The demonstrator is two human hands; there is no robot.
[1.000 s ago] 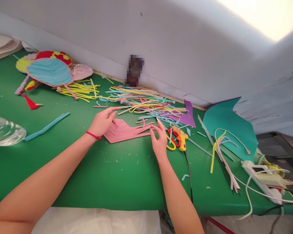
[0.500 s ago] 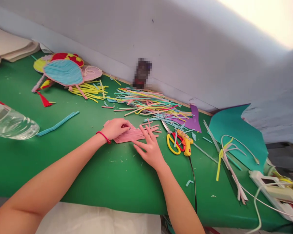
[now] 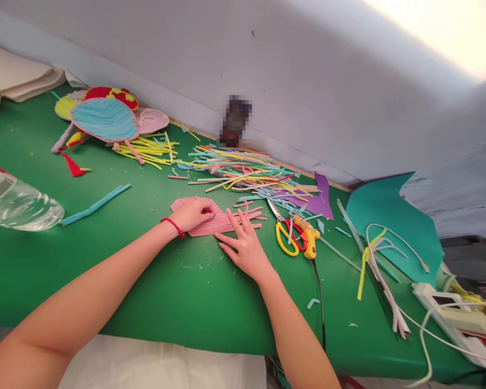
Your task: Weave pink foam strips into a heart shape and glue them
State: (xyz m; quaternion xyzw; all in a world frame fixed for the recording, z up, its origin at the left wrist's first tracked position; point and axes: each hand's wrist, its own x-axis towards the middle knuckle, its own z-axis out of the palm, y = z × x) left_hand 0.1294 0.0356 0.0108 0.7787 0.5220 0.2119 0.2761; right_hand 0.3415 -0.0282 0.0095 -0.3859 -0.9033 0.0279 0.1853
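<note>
On the green table, a flat panel of pink pipe cleaners (image 3: 204,229) lies in front of me, its strips side by side, with loose ends to the right. My left hand (image 3: 192,213), with a red cord bracelet, rests on the panel; its fingers are curled and pressed together on the pink strips, the tips partly hidden. My right hand (image 3: 246,246) is open, its fingers spread over the panel's right-hand strips and lower edge. Scissors (image 3: 287,235) with yellow and red handles and a yellow glue gun (image 3: 311,242) lie to the right of it.
Behind lies a heap of coloured pipe cleaners (image 3: 243,167). Finished fans (image 3: 104,119) are at the back left, a water bottle (image 3: 20,200) and blue strips (image 3: 97,205) at left. At right are a teal sheet (image 3: 392,221), a power strip (image 3: 449,324) and cables.
My right hand has shifted slightly left, its fingers now further over the pink panel. My left hand stays in nearly the same place on it.
</note>
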